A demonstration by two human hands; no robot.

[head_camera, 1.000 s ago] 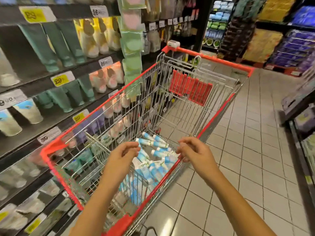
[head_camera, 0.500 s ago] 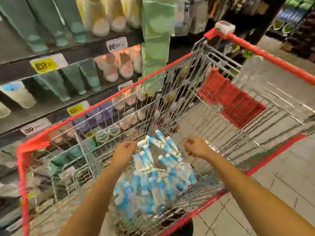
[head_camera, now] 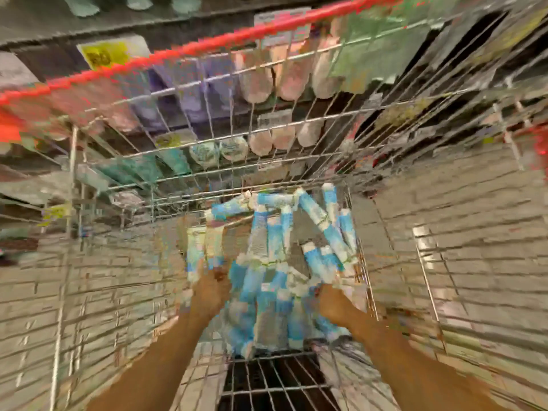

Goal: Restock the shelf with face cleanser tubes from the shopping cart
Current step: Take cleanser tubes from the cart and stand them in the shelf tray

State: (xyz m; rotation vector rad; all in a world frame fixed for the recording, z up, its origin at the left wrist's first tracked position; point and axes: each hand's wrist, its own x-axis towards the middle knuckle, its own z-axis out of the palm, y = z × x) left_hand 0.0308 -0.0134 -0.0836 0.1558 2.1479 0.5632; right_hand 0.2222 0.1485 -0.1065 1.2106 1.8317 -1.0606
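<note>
The frame is badly smeared by motion. One wire shopping cart (head_camera: pixel 207 161) fills the view, its red rim (head_camera: pixel 189 51) running along the shelf (head_camera: pixel 166 28) just behind its far side. The blue-and-white face cleanser tubes (head_camera: pixel 275 256) lie heaped on the basket floor, crowded towards the right-hand wire wall, with open floor to their left. There are more than ten, but the blur prevents an exact count. Two bare hands reach into the pile: the left hand (head_camera: pixel 210 290) at its left edge below two upright tubes, the right hand (head_camera: pixel 333 304) at its right edge. Neither grip can be made out.
</note>
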